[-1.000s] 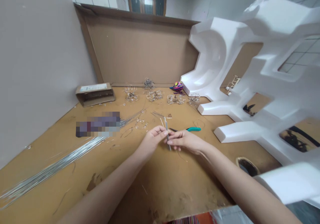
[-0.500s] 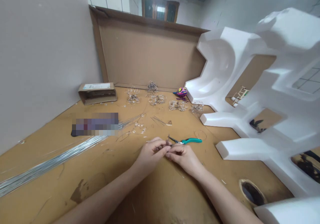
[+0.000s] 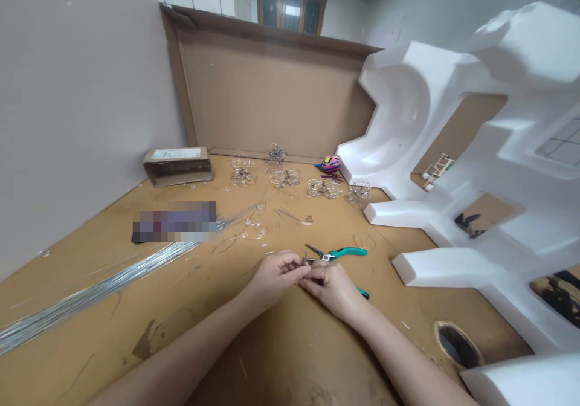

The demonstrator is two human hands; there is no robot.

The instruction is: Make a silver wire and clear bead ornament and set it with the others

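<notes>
My left hand [image 3: 275, 278] and my right hand [image 3: 334, 286] meet over the table, their fingertips pinched together. Between them a short, thin piece of wire [image 3: 305, 260] pokes up from the fingers; the rest of it is hidden. Just beyond my right hand lie pliers [image 3: 348, 252] with teal handles and spread jaws, partly covered by that hand. Loose straight wires [image 3: 290, 215] and small wire rings [image 3: 254, 229] lie further off. To the left stretches a long bundle of silvery wires [image 3: 131, 278].
Clumps of bent wire [image 3: 285, 177] sit at the back beside a colourful ball-shaped object [image 3: 330, 164]. A small open cardboard box [image 3: 179, 170] is at the back left. White foam packing [image 3: 435, 267] borders the right, near a round hole [image 3: 457, 344].
My right hand has shifted slightly, uncovering more of the pliers, including the end of the second handle. Both hands stay pinched together; the view has tilted a little.
</notes>
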